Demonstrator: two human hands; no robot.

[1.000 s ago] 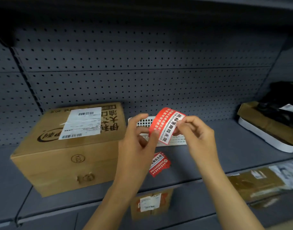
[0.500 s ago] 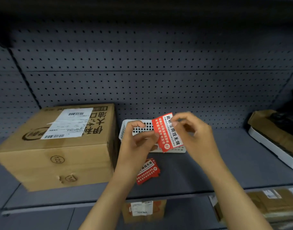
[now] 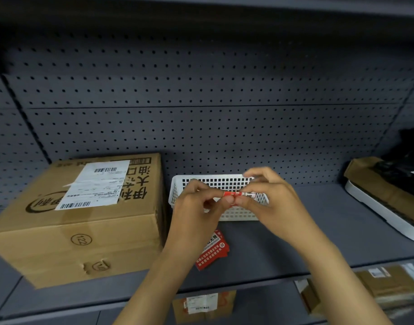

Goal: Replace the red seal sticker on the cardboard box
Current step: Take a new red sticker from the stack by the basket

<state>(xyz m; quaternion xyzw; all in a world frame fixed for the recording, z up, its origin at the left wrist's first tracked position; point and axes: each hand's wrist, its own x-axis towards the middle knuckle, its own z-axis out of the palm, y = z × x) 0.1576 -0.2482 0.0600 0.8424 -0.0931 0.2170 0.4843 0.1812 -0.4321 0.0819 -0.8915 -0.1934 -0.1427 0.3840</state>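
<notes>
**Sticker pinched between both hands above the shelf**

Sticker (image 3: pixel 239 194) in red and white is held nearly edge-on to the camera, so only a thin strip of it shows. The left hand (image 3: pixel 196 214) closes its thumb and forefinger on the strip's left end, and the right hand (image 3: pixel 274 207) closes its thumb and forefinger on the right end; the fingertips of the two hands almost meet at the middle. Both hands are raised off the shelf (image 3: pixel 295 249), in front of a white perforated basket (image 3: pixel 236 214) that stands just behind them.

Below the hands, between the two forearms and nearer the left wrist, a small stack of red stickers (image 3: pixel 213 253) lies flat on the shelf. The cardboard box (image 3: pixel 81 221) sits on the same shelf to the left of the left hand, close beside that wrist but apart from it. A white shipping label (image 3: pixel 98 184) with barcodes is stuck on its top face, and black printed characters run along the top's right side. Whether any red seal is on the box cannot be told. Far to the right of the right hand, a white tray (image 3: pixel 377 212) holds brown cardboard and something dark.
</notes>
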